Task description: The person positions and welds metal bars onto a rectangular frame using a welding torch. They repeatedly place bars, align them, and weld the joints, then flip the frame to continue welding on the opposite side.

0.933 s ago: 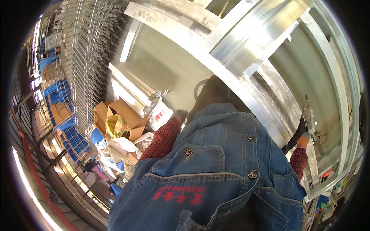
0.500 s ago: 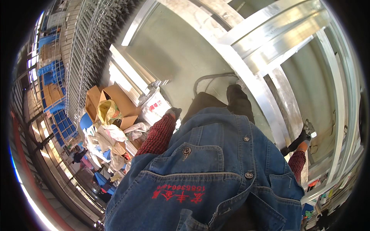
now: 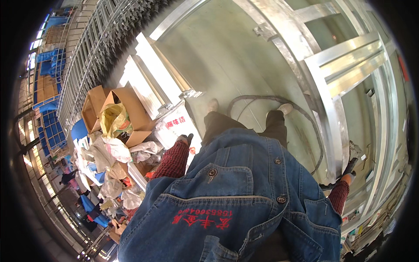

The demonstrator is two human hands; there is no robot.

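My left hand [image 3: 185, 139], in a dark glove below a red-checked sleeve, hangs beside a white carton [image 3: 175, 123] with red print. Its fingers look loosely stretched, and nothing shows in them. At the right, my right hand [image 3: 348, 174], gloved with an orange cuff, is closed round a dark-handled tool with a metal head [image 3: 357, 151]. Its exact kind is too small to make out. Close to that hand stands a frame of silvery metal profiles [image 3: 332, 146].
A dark cable [image 3: 301, 114] loops across the greenish floor [image 3: 218, 65] by my feet. On the left lie an open cardboard box [image 3: 131, 105], crumpled plastic bags [image 3: 109, 153] and pale metal profiles [image 3: 157, 65]. Behind them stands a row of metal railings [image 3: 94, 52].
My view and body have shifted relative to the floor. More of the cable and both shoes now show. The metal frame appears farther right; my right hand still grips the tool.
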